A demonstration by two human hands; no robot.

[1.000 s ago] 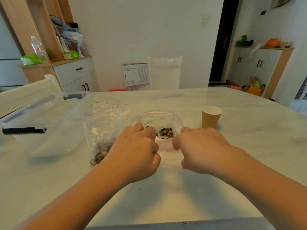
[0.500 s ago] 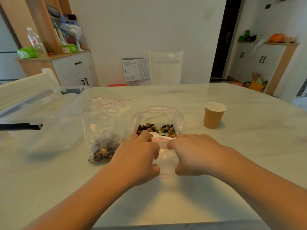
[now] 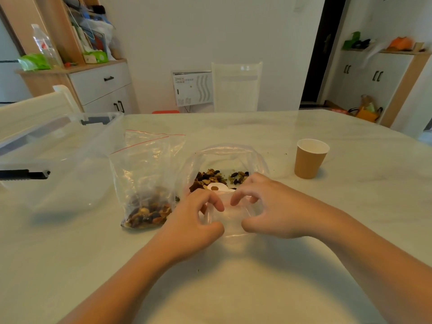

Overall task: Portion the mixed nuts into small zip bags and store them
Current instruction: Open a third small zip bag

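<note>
Presently the small zip bag point(image 3: 230, 215), lying flat just in front of the open nut bag point(image 3: 224, 169), is pinched at its mouth by the left hand point(image 3: 194, 220) and right hand point(image 3: 268, 209); its lips should be parted evenly before filling.

Left hand point(image 3: 194, 220) and right hand point(image 3: 268, 211) pinch small zip bag point(image 3: 231, 218).
</note>
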